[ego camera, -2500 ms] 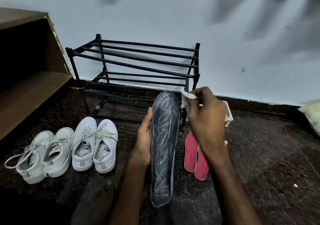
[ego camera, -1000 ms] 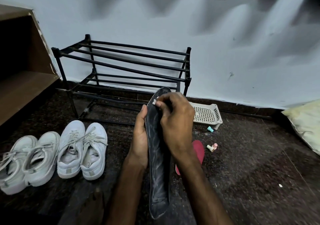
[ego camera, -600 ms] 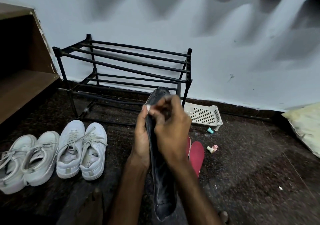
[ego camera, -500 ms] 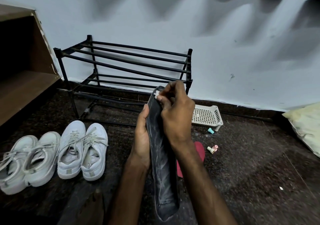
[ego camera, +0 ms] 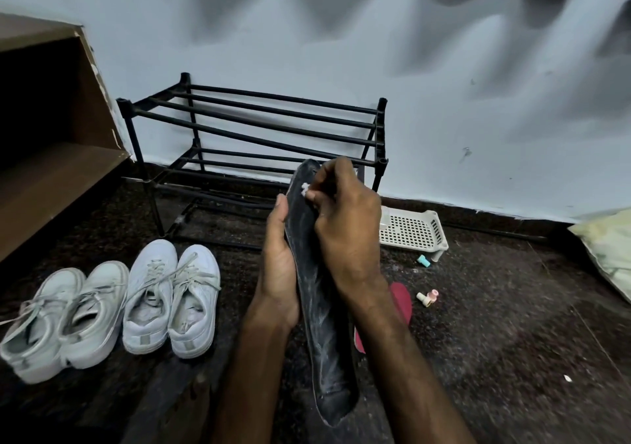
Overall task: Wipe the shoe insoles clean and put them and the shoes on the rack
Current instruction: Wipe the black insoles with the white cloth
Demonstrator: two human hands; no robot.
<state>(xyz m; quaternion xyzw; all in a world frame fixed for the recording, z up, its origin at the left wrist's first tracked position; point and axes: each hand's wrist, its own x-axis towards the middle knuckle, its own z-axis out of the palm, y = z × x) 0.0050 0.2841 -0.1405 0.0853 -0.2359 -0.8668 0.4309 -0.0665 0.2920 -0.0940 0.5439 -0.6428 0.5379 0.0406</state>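
Observation:
My left hand (ego camera: 278, 266) holds a long dark insole (ego camera: 327, 348) upright by its left edge, the toe end pointing up. My right hand (ego camera: 345, 228) presses a small white wipe (ego camera: 305, 189) against the insole near its top. A red insole (ego camera: 401, 302) lies on the floor behind my right wrist, mostly hidden. Two pairs of white sneakers, the nearer pair (ego camera: 170, 298) and the outer pair (ego camera: 58, 320), stand on the floor at left. The black two-tier rack (ego camera: 259, 126) stands bare against the wall.
A white perforated plastic tray (ego camera: 415, 230) sits on the floor right of the rack. Small pastel items (ego camera: 426, 297) lie near it. A brown wooden shelf unit (ego camera: 51, 157) fills the left side. A pale cushion (ego camera: 607, 249) is at the right edge.
My right hand has rubbed the wipe up and down the upper part of the insole and is back near the toe end. The view shifted slightly.

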